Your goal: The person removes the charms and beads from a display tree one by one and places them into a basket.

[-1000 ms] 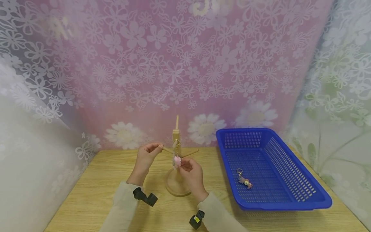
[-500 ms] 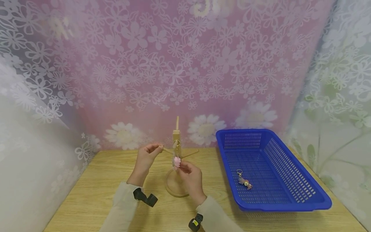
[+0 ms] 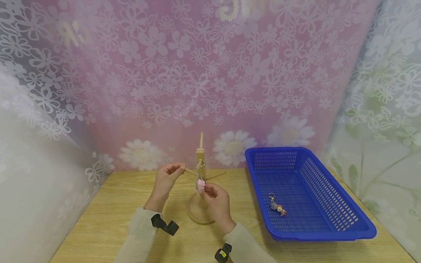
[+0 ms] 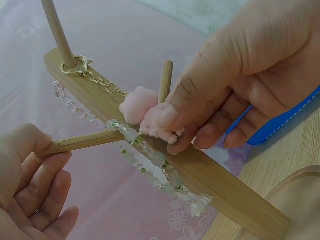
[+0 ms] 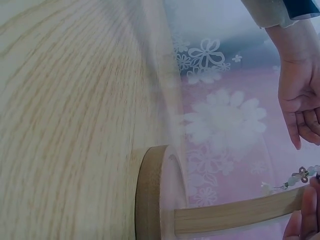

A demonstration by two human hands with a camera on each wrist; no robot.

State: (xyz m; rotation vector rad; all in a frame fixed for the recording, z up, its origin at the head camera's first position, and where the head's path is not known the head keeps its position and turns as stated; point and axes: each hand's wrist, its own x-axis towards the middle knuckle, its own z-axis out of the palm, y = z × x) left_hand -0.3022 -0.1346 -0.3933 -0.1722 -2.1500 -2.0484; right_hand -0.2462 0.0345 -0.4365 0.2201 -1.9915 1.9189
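My left hand point(image 3: 165, 184) pinches the tip of a wooden peg point(image 4: 85, 143) on a wooden stand point(image 4: 225, 182). Between the thumb and fingers of my right hand point(image 3: 217, 205) is a pink animal-shaped keychain point(image 4: 141, 106). Its gold clasp point(image 4: 75, 66) loops around the stand's upper peg, and a short chain links the two. A strand of pale green and clear beads point(image 4: 146, 150) hangs on the peg that the left hand pinches. Pinkish beads point(image 4: 75, 106) hang along the post's side. In the right wrist view, the right fingers show only at the edge.
A blue perforated basket point(image 3: 323, 235) stands on the right of the wooden table point(image 3: 98, 226). Inside it lies another keychain point(image 3: 278, 208) with a small figure. The stand's round base point(image 3: 194, 215) rests on the table, and a flowered cloth hangs behind.
The right hand's fingers have shifted slightly at the pink keychain, which turns a little. The left hand stays at the peg.
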